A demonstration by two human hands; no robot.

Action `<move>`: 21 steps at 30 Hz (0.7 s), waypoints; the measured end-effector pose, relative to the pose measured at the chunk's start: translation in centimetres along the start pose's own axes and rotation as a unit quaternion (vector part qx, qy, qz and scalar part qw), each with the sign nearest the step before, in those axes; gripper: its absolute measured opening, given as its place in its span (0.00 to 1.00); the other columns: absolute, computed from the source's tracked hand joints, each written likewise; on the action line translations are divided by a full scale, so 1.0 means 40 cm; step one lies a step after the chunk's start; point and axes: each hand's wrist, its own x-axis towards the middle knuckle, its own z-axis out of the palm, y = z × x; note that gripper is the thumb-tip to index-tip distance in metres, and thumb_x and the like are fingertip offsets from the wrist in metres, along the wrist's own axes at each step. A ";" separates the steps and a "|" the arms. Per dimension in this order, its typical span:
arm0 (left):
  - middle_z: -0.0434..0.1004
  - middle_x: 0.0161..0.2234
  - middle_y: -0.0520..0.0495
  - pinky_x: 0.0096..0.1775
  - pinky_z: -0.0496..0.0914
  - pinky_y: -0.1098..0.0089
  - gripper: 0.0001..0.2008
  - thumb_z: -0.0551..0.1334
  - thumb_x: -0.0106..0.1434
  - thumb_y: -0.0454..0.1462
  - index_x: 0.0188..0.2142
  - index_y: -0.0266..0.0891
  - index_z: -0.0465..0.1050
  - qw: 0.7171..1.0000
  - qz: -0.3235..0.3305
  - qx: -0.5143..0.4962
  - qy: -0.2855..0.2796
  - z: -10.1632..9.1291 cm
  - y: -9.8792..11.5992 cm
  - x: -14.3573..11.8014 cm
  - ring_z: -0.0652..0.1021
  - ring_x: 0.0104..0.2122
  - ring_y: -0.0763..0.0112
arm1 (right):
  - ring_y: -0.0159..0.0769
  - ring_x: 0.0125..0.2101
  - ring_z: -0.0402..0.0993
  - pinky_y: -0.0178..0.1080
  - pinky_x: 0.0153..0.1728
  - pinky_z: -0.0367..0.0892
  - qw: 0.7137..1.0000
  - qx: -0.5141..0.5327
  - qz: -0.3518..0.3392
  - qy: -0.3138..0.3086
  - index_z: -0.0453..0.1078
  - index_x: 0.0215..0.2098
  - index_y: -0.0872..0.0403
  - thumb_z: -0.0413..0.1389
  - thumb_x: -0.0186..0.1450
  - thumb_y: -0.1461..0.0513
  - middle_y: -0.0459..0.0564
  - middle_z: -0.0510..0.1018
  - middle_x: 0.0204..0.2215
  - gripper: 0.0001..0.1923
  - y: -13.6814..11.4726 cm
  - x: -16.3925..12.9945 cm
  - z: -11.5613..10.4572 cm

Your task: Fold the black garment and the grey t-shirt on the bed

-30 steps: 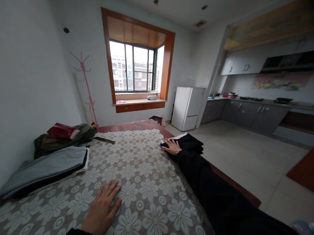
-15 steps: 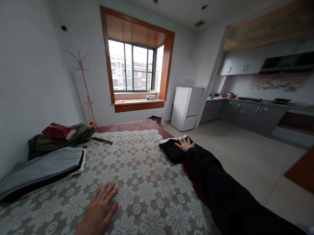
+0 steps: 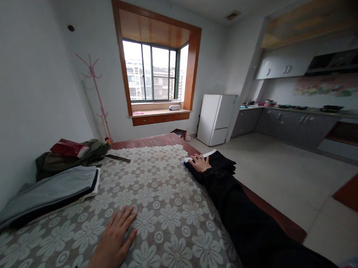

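Note:
Flat on a floral tablecloth (image 3: 146,219), my left hand (image 3: 115,241) has its fingers spread and holds nothing. My right hand (image 3: 199,163) rests open, palm down, on a stack of folded black clothes (image 3: 221,162) at the table's right edge. White and blue fabric shows at the stack's far and left borders. Part of the stack is hidden under my right hand and sleeve. On the left side of the table lies a pile of folded trousers or similar garments, grey on top (image 3: 55,186), with black and white layers beneath.
Behind the grey pile sits a dark green bag (image 3: 45,163) with a red packet (image 3: 68,147) on it. A pink coat stand (image 3: 97,90) is by the wall. Beyond the table's wooden edge (image 3: 273,213) stand a white fridge (image 3: 209,118) and grey kitchen cabinets (image 3: 289,124).
My right hand has slid left across the black stack, uncovering more of its right side. The view has shifted slightly. My left hand stays flat on the cloth.

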 end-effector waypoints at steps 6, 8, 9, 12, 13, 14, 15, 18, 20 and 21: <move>0.62 0.67 0.51 0.65 0.57 0.42 0.25 0.52 0.71 0.48 0.65 0.50 0.63 1.000 -0.007 -0.007 -0.006 -0.006 0.003 0.003 0.61 0.67 0.53 | 0.52 0.68 0.44 0.60 0.64 0.38 0.998 -0.011 -0.022 0.057 0.52 0.70 0.46 0.34 0.73 0.47 0.54 0.52 0.71 0.31 -0.014 -0.031 -0.039; 0.62 0.67 0.49 0.65 0.57 0.42 0.25 0.53 0.70 0.48 0.65 0.49 0.64 1.000 -0.004 -0.010 -0.006 -0.007 0.003 0.002 0.60 0.67 0.52 | 0.50 0.67 0.47 0.53 0.65 0.41 0.996 -0.018 -0.036 0.083 0.54 0.68 0.51 0.36 0.74 0.48 0.57 0.55 0.69 0.30 -0.030 -0.052 -0.059; 0.62 0.67 0.49 0.65 0.57 0.42 0.25 0.53 0.70 0.48 0.65 0.49 0.64 1.000 -0.005 -0.011 -0.006 -0.007 0.003 0.002 0.60 0.68 0.52 | 0.49 0.66 0.50 0.50 0.64 0.44 0.995 -0.022 -0.044 0.090 0.57 0.66 0.54 0.36 0.74 0.49 0.59 0.59 0.67 0.29 -0.039 -0.065 -0.069; 0.62 0.68 0.49 0.66 0.56 0.43 0.26 0.52 0.70 0.48 0.65 0.48 0.63 1.000 -0.006 -0.013 -0.003 -0.007 0.006 -0.001 0.60 0.68 0.53 | 0.49 0.57 0.65 0.44 0.57 0.56 0.994 -0.034 -0.063 0.080 0.65 0.56 0.55 0.42 0.72 0.46 0.61 0.71 0.56 0.27 -0.056 -0.119 -0.089; 0.61 0.68 0.49 0.66 0.56 0.43 0.26 0.52 0.70 0.48 0.65 0.48 0.63 1.000 -0.006 -0.014 -0.004 -0.008 0.006 -0.002 0.59 0.68 0.53 | 0.49 0.54 0.68 0.44 0.53 0.59 0.995 -0.040 -0.065 0.069 0.66 0.54 0.55 0.47 0.70 0.44 0.61 0.73 0.52 0.27 -0.059 -0.139 -0.092; 0.61 0.68 0.49 0.66 0.56 0.43 0.26 0.52 0.70 0.48 0.65 0.48 0.63 1.000 -0.006 -0.014 -0.005 -0.008 0.007 -0.003 0.59 0.68 0.54 | 0.50 0.51 0.70 0.44 0.51 0.61 0.995 -0.046 -0.063 0.058 0.67 0.52 0.56 0.52 0.67 0.43 0.61 0.74 0.51 0.28 -0.059 -0.158 -0.092; 0.61 0.68 0.49 0.66 0.56 0.44 0.26 0.52 0.70 0.48 0.65 0.48 0.63 1.000 -0.007 -0.015 -0.006 -0.009 0.008 -0.004 0.59 0.68 0.54 | 0.52 0.50 0.71 0.44 0.48 0.63 0.996 -0.053 -0.059 0.048 0.66 0.52 0.56 0.57 0.63 0.43 0.62 0.74 0.50 0.30 -0.059 -0.176 -0.092; 0.61 0.68 0.49 0.67 0.55 0.44 0.25 0.52 0.70 0.48 0.64 0.48 0.65 1.000 -0.012 -0.020 -0.009 -0.015 0.010 -0.004 0.59 0.68 0.54 | 0.54 0.50 0.72 0.45 0.46 0.65 0.996 -0.072 -0.040 0.022 0.66 0.53 0.58 0.65 0.58 0.50 0.64 0.74 0.51 0.31 -0.059 -0.213 -0.090; 0.61 0.68 0.49 0.67 0.54 0.45 0.25 0.53 0.70 0.47 0.63 0.47 0.66 0.999 -0.016 -0.025 -0.012 -0.019 0.012 -0.004 0.59 0.68 0.54 | 0.53 0.49 0.74 0.44 0.46 0.66 0.996 -0.078 -0.035 0.010 0.66 0.52 0.59 0.64 0.58 0.57 0.66 0.74 0.50 0.27 -0.068 -0.223 -0.094; 0.61 0.68 0.48 0.67 0.54 0.45 0.25 0.53 0.69 0.47 0.63 0.47 0.66 0.999 -0.018 -0.028 -0.014 -0.021 0.014 -0.003 0.59 0.68 0.54 | 0.53 0.49 0.75 0.43 0.45 0.66 0.996 -0.079 -0.035 0.005 0.67 0.51 0.60 0.64 0.59 0.60 0.66 0.75 0.50 0.24 -0.076 -0.225 -0.098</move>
